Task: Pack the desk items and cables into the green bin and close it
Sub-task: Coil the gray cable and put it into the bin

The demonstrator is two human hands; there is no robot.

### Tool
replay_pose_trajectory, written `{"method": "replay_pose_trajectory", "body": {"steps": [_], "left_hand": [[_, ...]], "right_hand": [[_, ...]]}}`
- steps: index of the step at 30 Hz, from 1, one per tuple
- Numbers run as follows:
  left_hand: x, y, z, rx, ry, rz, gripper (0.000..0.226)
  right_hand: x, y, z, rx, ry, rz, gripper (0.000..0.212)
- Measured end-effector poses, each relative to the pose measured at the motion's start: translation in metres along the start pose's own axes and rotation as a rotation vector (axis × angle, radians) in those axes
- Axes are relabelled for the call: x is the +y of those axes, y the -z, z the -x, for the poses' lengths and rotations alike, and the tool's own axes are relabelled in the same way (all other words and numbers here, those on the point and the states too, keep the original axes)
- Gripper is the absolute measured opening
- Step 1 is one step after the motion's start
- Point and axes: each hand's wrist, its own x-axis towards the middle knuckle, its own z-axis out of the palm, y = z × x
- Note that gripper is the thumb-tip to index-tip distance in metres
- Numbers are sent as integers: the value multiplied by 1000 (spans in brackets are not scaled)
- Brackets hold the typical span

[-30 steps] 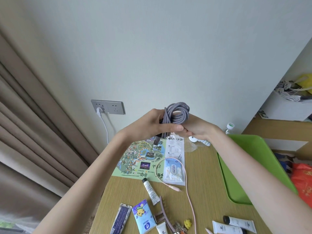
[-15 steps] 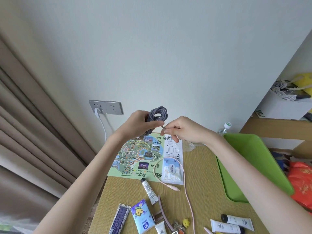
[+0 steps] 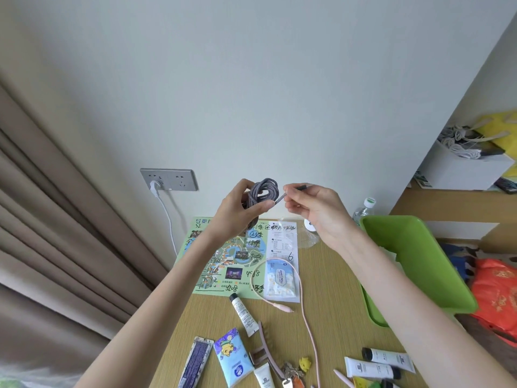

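Note:
My left hand point(image 3: 237, 211) grips a coiled grey braided cable point(image 3: 263, 191) raised above the desk's far edge. My right hand point(image 3: 313, 208) pinches the cable's free end near its dark plug, just right of the coil. The green bin point(image 3: 419, 264) stands open at the desk's right side, partly hidden by my right forearm. A pink cable point(image 3: 305, 312) lies looped across the desk's middle.
On the wooden desk point(image 3: 330, 303) lie a green map sheet point(image 3: 223, 261), a wipes pack point(image 3: 281, 280), several tubes point(image 3: 243, 312), a tissue pack point(image 3: 232, 357), a hair claw point(image 3: 264, 348) and keys point(image 3: 293, 373). A wall socket point(image 3: 167, 179) holds a white plug. Shelves and a red bag point(image 3: 498, 298) stand right.
The coil has shifted left in my left hand. My right hand has let go of the bundle, moved apart to the right and now pinches the cable's loose end.

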Motion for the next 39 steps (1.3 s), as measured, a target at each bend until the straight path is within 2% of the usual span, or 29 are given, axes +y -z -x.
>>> {"method": "replay_pose_trajectory", "body": {"steps": [3,6,9,14,17,21,24,27,33,39], "left_hand": [[5,-7,2,-20,-14,18,36],[10,-14,6,-26,-25,13,35],[18,-23,9,-24,-48,3,36],[28,-41,12,-11,-107,-81,37],[32,-57,16,-42,-136,-115,37],[36,-79,18,-60,-161,-157,43],[38,-94,17,-47,-177,-286,50],[40,-106,12,-18,-225,-502,46],[51,-133,6,-50,-419,-861,43],[55,-169,4,-123,-509,-1019,47]], "right_hand": [[2,5,4,-17,-58,-137,22],[-2,12,10,-64,-56,-82,25],[-10,21,16,-25,-66,-51,24],[-23,38,30,-21,-68,189,13],[-34,49,36,-34,-142,338,8],[-44,66,43,-37,-255,386,10],[-45,78,48,-5,-296,404,10],[-42,90,53,63,-297,377,10],[-33,113,63,216,-250,372,11],[-16,137,71,437,-211,295,14]]}}
